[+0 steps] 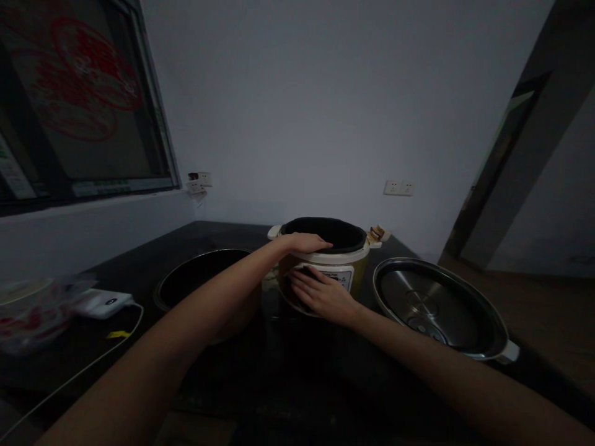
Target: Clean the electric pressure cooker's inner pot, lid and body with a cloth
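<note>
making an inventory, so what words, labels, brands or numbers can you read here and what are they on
No text is readable.
Cooker panel: print too small and dark.
White device: display mark too small.
Bag: red marks too blurred.
Window designs: red, no legible characters.

Two hands in play, left hand (307, 242) and right hand (326, 296)! One cooker (346, 256), one pot (204, 267), one metal lid (430, 300), and over there, one white device (105, 303), one cable (140, 316), one yellow scrap (119, 334), one plastic bag (39, 317)! Two sockets (394, 188) at right, one window (93, 148), one table (288, 365)!
</note>
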A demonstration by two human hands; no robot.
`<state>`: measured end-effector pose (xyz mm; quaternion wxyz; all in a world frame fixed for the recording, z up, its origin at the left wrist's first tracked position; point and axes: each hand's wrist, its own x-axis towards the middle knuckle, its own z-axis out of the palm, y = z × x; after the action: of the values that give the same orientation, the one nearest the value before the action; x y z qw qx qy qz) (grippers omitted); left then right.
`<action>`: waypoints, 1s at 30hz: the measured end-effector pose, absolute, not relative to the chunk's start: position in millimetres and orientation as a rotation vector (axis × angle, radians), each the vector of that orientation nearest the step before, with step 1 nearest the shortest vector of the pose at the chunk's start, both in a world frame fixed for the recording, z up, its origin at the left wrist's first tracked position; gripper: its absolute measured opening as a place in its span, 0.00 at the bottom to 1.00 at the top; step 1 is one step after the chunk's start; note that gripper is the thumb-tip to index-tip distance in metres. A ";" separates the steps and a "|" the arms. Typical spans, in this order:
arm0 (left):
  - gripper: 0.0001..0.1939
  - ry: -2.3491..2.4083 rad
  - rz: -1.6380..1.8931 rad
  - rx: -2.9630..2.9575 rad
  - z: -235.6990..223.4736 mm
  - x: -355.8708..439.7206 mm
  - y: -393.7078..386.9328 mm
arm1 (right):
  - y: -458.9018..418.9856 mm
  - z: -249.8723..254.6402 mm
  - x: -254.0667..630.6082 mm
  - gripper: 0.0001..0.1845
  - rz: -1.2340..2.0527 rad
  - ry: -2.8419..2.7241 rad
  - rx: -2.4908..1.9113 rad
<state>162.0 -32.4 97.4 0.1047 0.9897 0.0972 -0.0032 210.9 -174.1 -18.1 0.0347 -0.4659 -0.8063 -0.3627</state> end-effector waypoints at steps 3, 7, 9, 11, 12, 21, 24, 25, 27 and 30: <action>0.27 0.276 -0.045 2.900 98.4 161.8 -32.5 | -175.6 -6.6 209.7 0.23 -1.138 -2.433 -1.456; 0.27 0.261 -0.076 2.878 99.3 161.9 -32.8 | -193.1 -2.9 219.9 0.27 -1.226 -2.295 -1.514; 0.27 0.246 -0.087 2.866 98.8 162.6 -32.1 | -206.9 -4.6 230.1 0.28 -1.272 -2.222 -1.577; 0.27 0.220 -0.087 2.854 97.8 163.7 -30.7 | -221.6 -7.3 242.6 0.29 -1.291 -2.181 -1.632; 0.27 0.206 -0.084 2.847 97.2 164.5 -29.7 | -228.4 -8.5 249.0 0.30 -1.290 -2.165 -1.649; 0.25 0.123 -0.126 2.756 93.1 171.8 -23.5 | -216.7 -0.2 242.0 0.30 -1.176 -2.233 -1.561; 0.24 0.146 -0.135 2.736 93.2 171.7 -23.5 | -181.4 -1.0 215.5 0.27 -1.200 -2.219 -1.569; 0.24 0.158 -0.133 2.733 93.2 171.4 -23.9 | -169.0 -2.5 207.3 0.26 -1.206 -2.210 -1.572; 0.25 0.179 -0.120 2.733 93.3 170.6 -25.1 | -147.6 -5.7 194.0 0.24 -1.208 -2.194 -1.585; 0.26 0.180 -0.098 2.733 93.0 169.1 -26.3 | -134.3 -8.0 185.5 0.23 -1.199 -2.177 -1.609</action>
<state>169.1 -26.3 93.0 0.1990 0.9772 0.0645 -0.0352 185.5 -134.3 -8.0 0.0904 -0.5412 -0.7322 -0.4034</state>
